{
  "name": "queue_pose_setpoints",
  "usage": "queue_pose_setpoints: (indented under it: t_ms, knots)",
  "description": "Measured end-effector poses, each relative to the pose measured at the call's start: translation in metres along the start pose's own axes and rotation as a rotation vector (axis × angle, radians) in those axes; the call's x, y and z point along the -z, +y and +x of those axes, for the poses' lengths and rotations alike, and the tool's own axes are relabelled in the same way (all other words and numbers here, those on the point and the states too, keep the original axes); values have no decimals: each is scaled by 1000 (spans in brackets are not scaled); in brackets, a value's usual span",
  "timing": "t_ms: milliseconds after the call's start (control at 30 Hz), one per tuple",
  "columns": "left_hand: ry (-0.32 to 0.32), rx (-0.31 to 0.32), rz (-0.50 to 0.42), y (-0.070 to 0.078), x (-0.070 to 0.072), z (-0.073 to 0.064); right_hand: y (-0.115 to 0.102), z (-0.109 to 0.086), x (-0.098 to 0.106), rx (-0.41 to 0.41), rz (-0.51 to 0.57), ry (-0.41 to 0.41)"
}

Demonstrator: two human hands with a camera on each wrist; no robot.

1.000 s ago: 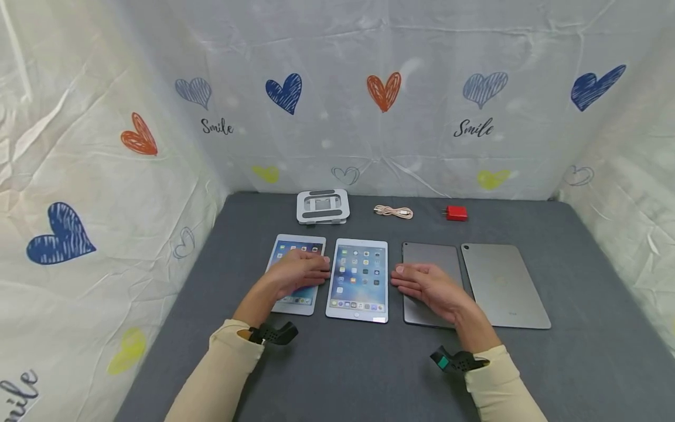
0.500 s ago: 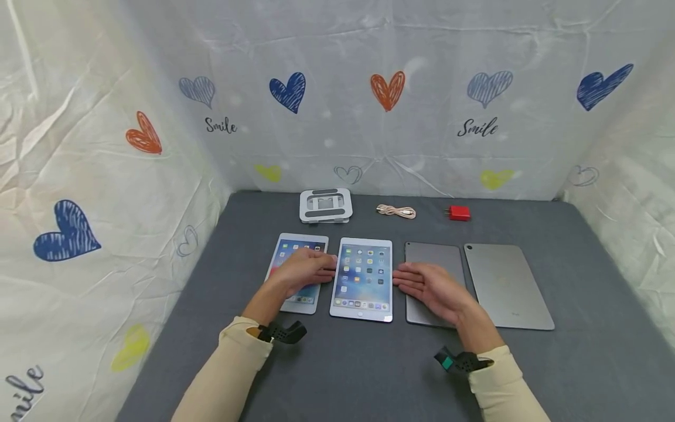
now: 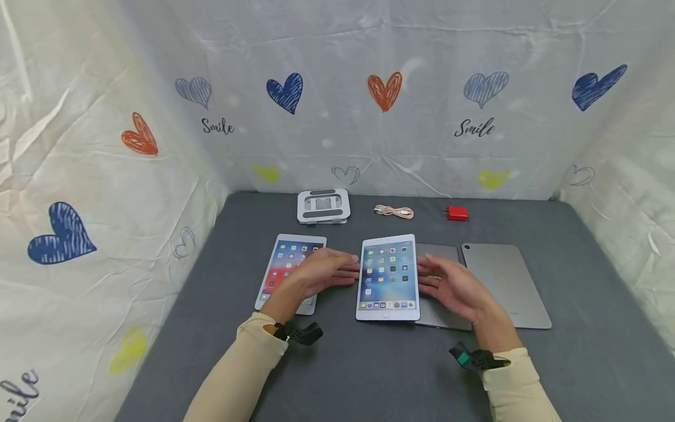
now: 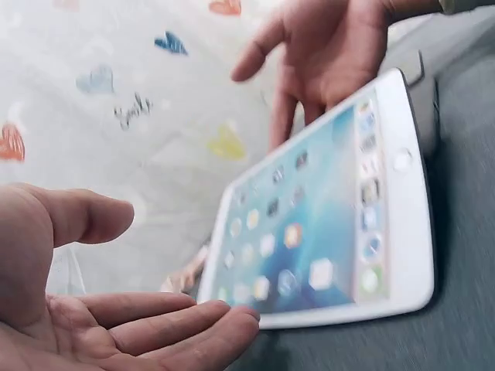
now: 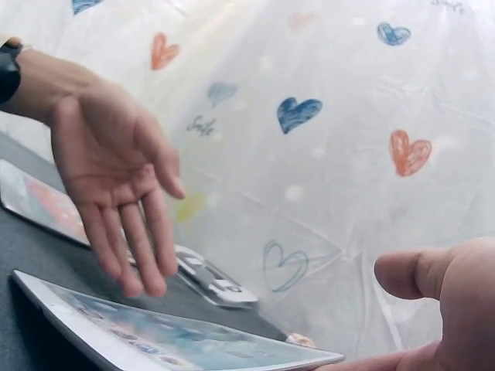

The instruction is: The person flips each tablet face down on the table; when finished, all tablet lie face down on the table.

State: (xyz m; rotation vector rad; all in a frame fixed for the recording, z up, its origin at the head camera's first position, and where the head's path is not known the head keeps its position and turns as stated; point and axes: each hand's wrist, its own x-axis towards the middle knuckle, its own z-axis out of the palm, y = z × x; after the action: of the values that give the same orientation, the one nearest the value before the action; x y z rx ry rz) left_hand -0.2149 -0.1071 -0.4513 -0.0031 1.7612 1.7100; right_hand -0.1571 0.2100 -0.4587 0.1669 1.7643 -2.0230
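A white tablet (image 3: pixel 388 278) with a lit screen is raised at a slant between my two hands, overlapping the grey tablet (image 3: pixel 445 310) lying face down. My left hand (image 3: pixel 329 271) has straight fingers at the tablet's left edge, its thumb held apart; whether the fingertips touch is hard to tell. At the opposite edge, my right hand (image 3: pixel 456 287) has its fingers against or under the rim, thumb lifted off in the right wrist view. Part of a second white tablet (image 3: pixel 282 264) is covered by my left hand and wrist.
A larger silver tablet (image 3: pixel 506 287) lies face down at the right. Along the back of the grey table (image 3: pixel 348 375) are a folded white stand (image 3: pixel 323 206), a coiled cable (image 3: pixel 394 211) and a red charger plug (image 3: pixel 456 213). A heart-printed curtain (image 3: pixel 337 135) rises behind.
The middle white tablet has moved right and tilted up, now overlapping the grey tablet. Both hands have shifted right along with it. The other things lie where they were.
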Motion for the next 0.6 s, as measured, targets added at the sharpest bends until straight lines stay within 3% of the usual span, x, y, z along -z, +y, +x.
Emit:
queue_pose_setpoints:
  t_ms: [333, 600]
  knots:
    - [-198, -90, -58, 42, -35, -8, -16, -19, 13, 77, -77, -47]
    - [-289, -121, -74, 64, -56, -14, -28, -24, 4, 118, -103, -119]
